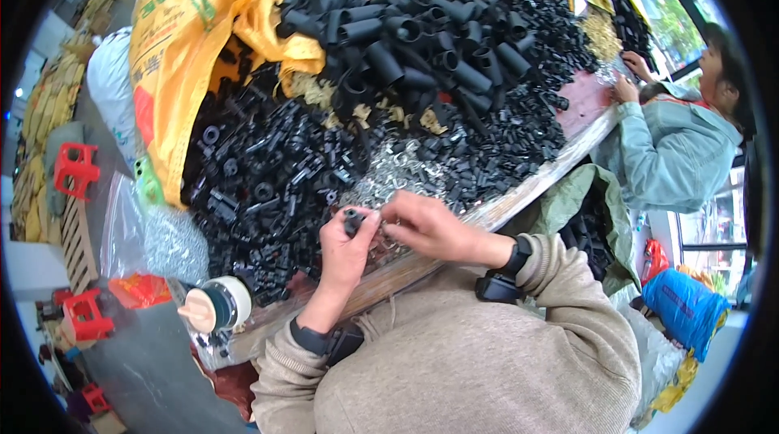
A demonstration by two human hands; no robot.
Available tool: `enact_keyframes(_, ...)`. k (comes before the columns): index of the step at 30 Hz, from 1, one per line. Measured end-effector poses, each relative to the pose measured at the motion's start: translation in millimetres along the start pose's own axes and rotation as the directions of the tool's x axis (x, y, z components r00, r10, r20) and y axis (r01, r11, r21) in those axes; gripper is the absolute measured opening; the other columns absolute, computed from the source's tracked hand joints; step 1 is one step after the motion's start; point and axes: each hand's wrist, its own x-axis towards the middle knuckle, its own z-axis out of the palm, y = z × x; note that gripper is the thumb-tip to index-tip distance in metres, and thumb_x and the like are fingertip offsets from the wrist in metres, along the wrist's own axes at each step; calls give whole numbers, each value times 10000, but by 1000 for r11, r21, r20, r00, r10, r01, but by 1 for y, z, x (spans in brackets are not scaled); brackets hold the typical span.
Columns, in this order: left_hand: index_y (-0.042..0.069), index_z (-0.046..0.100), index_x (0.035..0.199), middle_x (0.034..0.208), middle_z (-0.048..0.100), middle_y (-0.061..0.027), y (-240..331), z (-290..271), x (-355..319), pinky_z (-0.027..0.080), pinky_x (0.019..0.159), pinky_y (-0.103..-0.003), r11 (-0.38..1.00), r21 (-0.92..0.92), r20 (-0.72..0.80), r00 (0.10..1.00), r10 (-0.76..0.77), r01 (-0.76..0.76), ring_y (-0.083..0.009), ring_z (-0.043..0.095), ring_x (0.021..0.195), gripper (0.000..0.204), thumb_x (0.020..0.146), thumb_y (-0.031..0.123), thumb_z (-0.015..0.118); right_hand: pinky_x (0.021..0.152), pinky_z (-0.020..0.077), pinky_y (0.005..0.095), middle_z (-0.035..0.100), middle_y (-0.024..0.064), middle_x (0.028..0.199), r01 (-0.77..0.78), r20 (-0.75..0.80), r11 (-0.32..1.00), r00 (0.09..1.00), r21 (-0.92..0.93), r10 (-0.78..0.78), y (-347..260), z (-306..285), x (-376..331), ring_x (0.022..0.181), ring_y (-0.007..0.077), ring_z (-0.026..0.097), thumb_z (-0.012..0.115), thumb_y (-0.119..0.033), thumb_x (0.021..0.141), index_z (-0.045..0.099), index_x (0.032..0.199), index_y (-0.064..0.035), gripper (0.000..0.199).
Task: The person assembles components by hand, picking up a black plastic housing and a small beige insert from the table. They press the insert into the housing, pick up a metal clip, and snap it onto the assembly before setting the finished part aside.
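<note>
The left hand [345, 249] keeps its grip closed around a small black plastic part [352, 221], thumb and fingers pinching it just above the tabletop [495, 211] edge. The right hand [426, 225] touches it from the side, fingertips pinched together, though what they clasp is too small to tell. Behind lie small silver metal pieces [398, 174], then a heap of black plastic fittings [268, 182] and black tubes [406, 36] spilling from a yellow sack [187, 36].
</note>
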Motion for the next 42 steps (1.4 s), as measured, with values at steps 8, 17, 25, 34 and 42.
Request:
enact_keyframes(8,37,548,783,652,560,-12,3,-1,-2,404,498,-191,999,-30,60,997,-40,42,-70,506,531,112,823,133,591,549,439,345,469,103,723,39,-19,997,999,-74,-40,1,2,-4,638,286,518,576,-88,769,501,827,-31,111)
enact_keyframes(17,45,537,763,649,553,-13,6,-3,-3,401,497,-202,995,-47,85,993,-82,86,-82,497,521,119,826,136,583,556,435,311,496,107,725,22,-40,997,999,74,-19,2,3,-1,644,263,540,576,-52,769,511,847,-18,107)
enact_keyframes(25,43,553,838,656,563,-3,3,-1,-2,412,491,-188,988,-88,99,988,-116,125,-71,516,526,73,820,108,582,555,424,285,536,66,676,-287,49,853,954,435,296,5,3,-6,616,141,522,546,-120,805,507,787,-7,121)
enact_keyframes(34,33,439,1077,853,556,-50,16,4,-10,429,509,-230,889,-353,316,932,-179,291,-130,534,621,262,839,114,514,546,419,300,529,78,658,-184,29,887,981,423,190,9,2,-13,596,157,511,543,-123,786,501,782,-3,128)
enact_keyframes(42,-9,427,1144,974,563,-91,0,-6,-12,476,573,-253,946,-216,220,956,-195,243,-153,583,733,303,877,125,480,544,425,364,514,131,697,105,-75,989,992,101,-98,12,6,-20,606,300,525,553,-129,743,489,761,-18,129)
